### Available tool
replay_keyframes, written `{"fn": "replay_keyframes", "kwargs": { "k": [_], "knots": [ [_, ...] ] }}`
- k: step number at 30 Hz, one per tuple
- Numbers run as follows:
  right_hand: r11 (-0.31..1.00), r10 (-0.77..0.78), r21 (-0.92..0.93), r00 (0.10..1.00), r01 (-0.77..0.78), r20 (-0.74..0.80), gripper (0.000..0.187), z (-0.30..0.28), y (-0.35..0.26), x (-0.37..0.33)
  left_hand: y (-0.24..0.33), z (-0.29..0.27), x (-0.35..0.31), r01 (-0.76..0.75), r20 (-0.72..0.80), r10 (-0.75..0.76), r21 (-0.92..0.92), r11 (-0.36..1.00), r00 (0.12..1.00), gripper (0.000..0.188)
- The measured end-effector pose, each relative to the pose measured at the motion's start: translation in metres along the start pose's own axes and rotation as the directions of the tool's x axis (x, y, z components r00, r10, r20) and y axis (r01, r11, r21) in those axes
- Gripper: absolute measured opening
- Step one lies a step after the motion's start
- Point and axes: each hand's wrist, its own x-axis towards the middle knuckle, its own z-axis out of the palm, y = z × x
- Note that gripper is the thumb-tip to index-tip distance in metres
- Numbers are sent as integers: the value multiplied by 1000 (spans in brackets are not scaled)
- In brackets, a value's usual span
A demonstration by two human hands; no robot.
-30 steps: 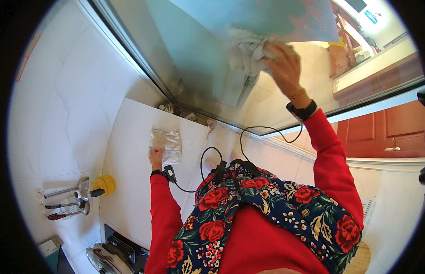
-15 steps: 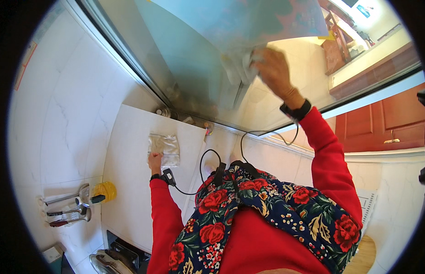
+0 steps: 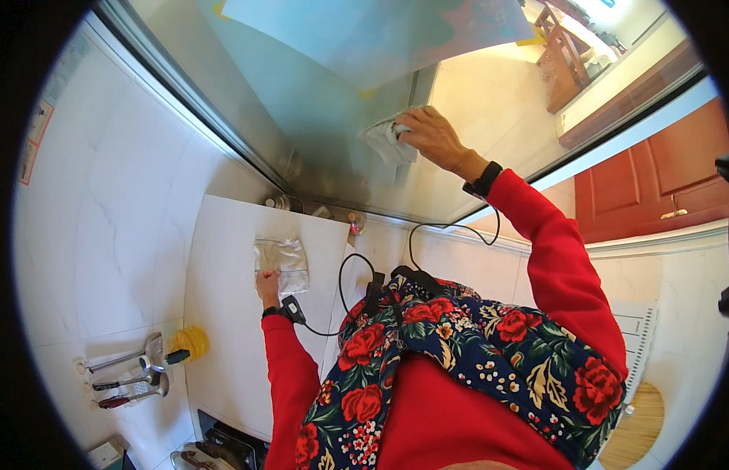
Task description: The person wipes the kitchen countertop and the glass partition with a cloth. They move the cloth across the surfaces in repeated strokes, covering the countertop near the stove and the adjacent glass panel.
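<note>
My right hand [image 3: 440, 141] is closed round a crumpled white cloth [image 3: 388, 143], which lies against the glass pane [image 3: 490, 133] ahead of me. Lower down on the left, my left hand [image 3: 266, 287] has its fingers curled on the near edge of a folded pale cloth [image 3: 286, 260]. That cloth rests flat on a white countertop [image 3: 231, 274]. Black devices with a cable sit on both my wrists.
A large pastel sheet [image 3: 380, 35] hangs at the glass above. Ladles and other utensils [image 3: 129, 380] hang on the left wall beside a yellow oil bottle [image 3: 189, 345]. Small jars [image 3: 278, 202] stand at the counter's far edge. A red door [image 3: 654, 188] is at the right.
My right hand has moved the cloth down and to the left along the glass. My left hand remains at the folded cloth; the whole view has shifted slightly.
</note>
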Motion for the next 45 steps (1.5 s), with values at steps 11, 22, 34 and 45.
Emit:
{"fn": "replay_keyframes", "kwargs": {
  "k": [11, 22, 34, 45],
  "knots": [
    [990, 96, -62, 918, -129, -385, 16, -12, 14, -12, 22, -11, -8, 159, 131, -139, -165, 973, 982, 14],
    [973, 230, 54, 909, -225, -346, 13, -50, 16, -36, 39, -17, -13, 268, 162, -241, -178, 947, 957, 14],
    [814, 312, -72, 537, -577, -784, 18, -115, 42, -79, 70, -30, -27, 335, 241, -285, -205, 920, 928, 15],
    [695, 258, -275, 588, -664, -767, 29, -194, 72, -135, 74, -35, -26, 331, 317, -257, -205, 921, 913, 15]
  ]
}}
